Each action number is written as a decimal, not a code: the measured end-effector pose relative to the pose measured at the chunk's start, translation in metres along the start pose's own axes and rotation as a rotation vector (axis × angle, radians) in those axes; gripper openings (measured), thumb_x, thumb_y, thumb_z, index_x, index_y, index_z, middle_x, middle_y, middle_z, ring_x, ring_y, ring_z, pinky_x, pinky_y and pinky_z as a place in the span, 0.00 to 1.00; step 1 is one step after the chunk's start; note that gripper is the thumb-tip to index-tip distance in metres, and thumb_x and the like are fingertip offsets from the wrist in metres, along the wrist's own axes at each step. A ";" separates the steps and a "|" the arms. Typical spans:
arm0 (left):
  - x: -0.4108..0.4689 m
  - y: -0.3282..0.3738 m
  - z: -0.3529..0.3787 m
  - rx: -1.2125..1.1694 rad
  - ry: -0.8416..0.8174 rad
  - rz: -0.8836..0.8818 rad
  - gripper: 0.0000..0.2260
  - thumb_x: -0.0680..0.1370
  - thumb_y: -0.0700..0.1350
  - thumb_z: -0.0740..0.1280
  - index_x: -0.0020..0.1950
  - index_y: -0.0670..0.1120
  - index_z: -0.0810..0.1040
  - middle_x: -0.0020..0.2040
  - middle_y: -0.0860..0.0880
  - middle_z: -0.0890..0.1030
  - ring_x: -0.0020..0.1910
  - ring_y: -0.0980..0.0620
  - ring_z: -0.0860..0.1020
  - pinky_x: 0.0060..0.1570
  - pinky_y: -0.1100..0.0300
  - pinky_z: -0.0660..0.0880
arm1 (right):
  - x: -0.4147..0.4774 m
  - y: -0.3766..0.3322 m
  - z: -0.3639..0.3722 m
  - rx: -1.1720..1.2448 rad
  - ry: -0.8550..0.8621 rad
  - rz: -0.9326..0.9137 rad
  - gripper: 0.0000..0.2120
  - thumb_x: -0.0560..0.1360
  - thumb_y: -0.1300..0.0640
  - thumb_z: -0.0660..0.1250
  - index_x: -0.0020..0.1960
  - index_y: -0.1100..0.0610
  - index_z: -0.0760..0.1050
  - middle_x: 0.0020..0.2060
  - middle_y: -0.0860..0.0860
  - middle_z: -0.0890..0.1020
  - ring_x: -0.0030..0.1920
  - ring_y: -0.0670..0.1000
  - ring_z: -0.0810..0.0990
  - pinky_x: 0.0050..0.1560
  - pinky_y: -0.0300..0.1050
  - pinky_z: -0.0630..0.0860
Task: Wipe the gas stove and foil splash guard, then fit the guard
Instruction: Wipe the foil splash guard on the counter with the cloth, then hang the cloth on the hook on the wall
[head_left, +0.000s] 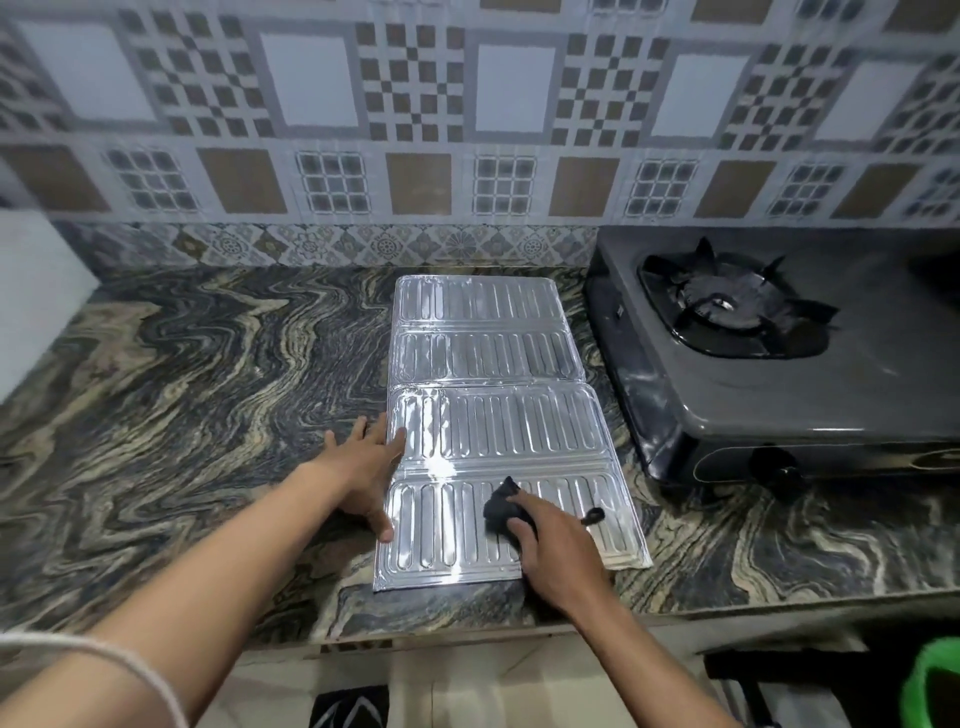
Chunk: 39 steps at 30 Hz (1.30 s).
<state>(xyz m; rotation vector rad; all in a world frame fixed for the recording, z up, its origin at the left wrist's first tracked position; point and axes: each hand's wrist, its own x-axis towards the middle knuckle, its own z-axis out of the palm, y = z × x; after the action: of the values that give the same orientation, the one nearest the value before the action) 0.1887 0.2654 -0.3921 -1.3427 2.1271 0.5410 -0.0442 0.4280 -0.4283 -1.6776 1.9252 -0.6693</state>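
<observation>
Far to the left of the left hand, a white block (36, 291) is seen at the edge of the marbled countertop (208, 364). The left hand (363, 467) is laid flat with its fingers spread and straight. Its fingertips and thumb are pressed on the left edge of the foil splash guard (493, 364), and nothing is gripped by it.

The guard is spread flat on the countertop, reaching from under both hands away toward the patterned wall tiles (311, 83). Four ribbed panels are shown, the nearer two set slightly askew to the farther two.

To the right of the left hand, on the nearest panel, a dark cloth (501, 512) is bunched under the right hand (556, 551). The fingers of that hand are curled round the cloth, which is pressed against the foil.

Further right of the right hand, just apart from the guard, the grey gas stove (779, 395) is stood on the countertop. Its black burner grate (727, 306) is set toward the wall, and a knob (779, 462) is seen on its front face. Below and right of that hand, part of a green container (930, 686) is seen.
</observation>
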 end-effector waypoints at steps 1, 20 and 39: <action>-0.003 0.008 -0.001 -0.001 0.015 0.001 0.67 0.60 0.63 0.81 0.81 0.51 0.34 0.80 0.46 0.33 0.79 0.37 0.35 0.73 0.29 0.40 | 0.005 0.000 -0.007 0.107 0.003 0.041 0.13 0.81 0.56 0.63 0.65 0.53 0.77 0.57 0.46 0.81 0.56 0.48 0.79 0.53 0.36 0.70; -0.062 0.132 -0.097 -1.188 0.669 0.492 0.11 0.74 0.48 0.73 0.57 0.55 0.81 0.47 0.40 0.85 0.47 0.35 0.83 0.50 0.36 0.79 | 0.054 -0.036 -0.166 0.802 -0.077 -0.265 0.26 0.77 0.60 0.66 0.72 0.43 0.69 0.58 0.50 0.82 0.58 0.52 0.81 0.58 0.57 0.80; -0.112 0.173 -0.222 -0.835 1.195 0.481 0.03 0.79 0.41 0.71 0.50 0.50 0.82 0.47 0.53 0.85 0.50 0.54 0.83 0.54 0.54 0.80 | 0.113 -0.083 -0.311 0.568 -0.126 -0.542 0.12 0.77 0.62 0.69 0.59 0.52 0.80 0.50 0.55 0.84 0.51 0.51 0.84 0.47 0.49 0.84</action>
<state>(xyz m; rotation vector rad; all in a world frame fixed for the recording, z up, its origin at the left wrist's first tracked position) 0.0158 0.2807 -0.1437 -1.8592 3.4864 1.0854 -0.1986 0.3185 -0.1439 -1.7908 1.0374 -1.1486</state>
